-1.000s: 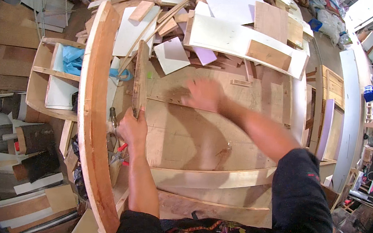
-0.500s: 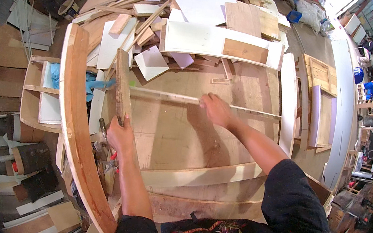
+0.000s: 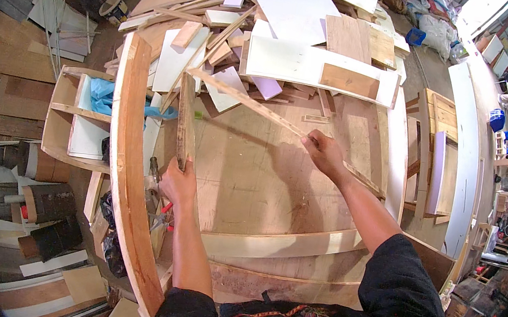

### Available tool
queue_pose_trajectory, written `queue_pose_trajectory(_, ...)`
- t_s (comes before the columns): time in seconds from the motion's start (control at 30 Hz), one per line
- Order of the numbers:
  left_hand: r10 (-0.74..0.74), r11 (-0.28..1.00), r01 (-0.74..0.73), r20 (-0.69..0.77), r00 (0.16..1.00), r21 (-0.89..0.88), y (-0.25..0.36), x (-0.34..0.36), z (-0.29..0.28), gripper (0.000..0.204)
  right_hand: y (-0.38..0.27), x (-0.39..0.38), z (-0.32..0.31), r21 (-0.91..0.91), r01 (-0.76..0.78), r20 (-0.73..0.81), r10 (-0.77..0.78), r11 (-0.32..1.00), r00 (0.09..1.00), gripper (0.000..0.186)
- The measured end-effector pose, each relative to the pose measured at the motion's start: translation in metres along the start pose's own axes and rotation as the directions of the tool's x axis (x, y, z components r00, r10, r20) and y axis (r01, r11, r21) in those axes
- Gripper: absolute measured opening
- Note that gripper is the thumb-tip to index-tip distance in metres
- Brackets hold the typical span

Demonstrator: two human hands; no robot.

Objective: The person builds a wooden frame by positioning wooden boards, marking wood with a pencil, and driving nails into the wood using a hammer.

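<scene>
My left hand is closed around the near part of a narrow wooden board, which points away from me on its edge. My right hand grips a long, thin wooden strip near its middle. The strip slants from beyond the board's far end down toward the right side. Beneath both hands lies a broad plywood surface, with shadows of my arm and the strip on it. Beside my left hand, partly covered, are a metal-ended tool and something with red handles.
A long upright plank borders the left side, and a white board borders the right. Pale rails cross near my body. Offcuts are heaped at the far side. A small wooden shelf box holds blue plastic.
The strip has swung from nearly level to a slant, its left end now farther away. My right hand moved right with it. The view has shifted slightly; my left hand keeps its hold.
</scene>
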State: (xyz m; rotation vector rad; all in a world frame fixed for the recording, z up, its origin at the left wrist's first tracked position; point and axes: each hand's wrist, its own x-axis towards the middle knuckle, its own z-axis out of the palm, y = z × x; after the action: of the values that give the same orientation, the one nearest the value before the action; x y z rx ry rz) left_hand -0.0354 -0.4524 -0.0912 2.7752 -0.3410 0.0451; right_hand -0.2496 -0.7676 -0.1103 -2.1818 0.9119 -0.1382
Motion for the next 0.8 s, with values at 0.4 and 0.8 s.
queue_pose_trajectory(0.4, -0.036, 0.995, 0.030, 0.064, 0.997, 0.092, 0.001, 0.003, 0.005, 0.046, -0.156, 0.170, -0.118, -0.290, 0.325, -0.549, -0.435, 0.900, 0.714, 0.039)
queue_pose_trajectory(0.8, -0.124, 0.991, 0.117, 0.114, 0.986, 0.066, 0.017, -0.045, -0.013, 0.058, 0.052, -0.214, 0.002, -0.062, -0.071, -0.326, 0.047, 0.996, 0.944, 0.035)
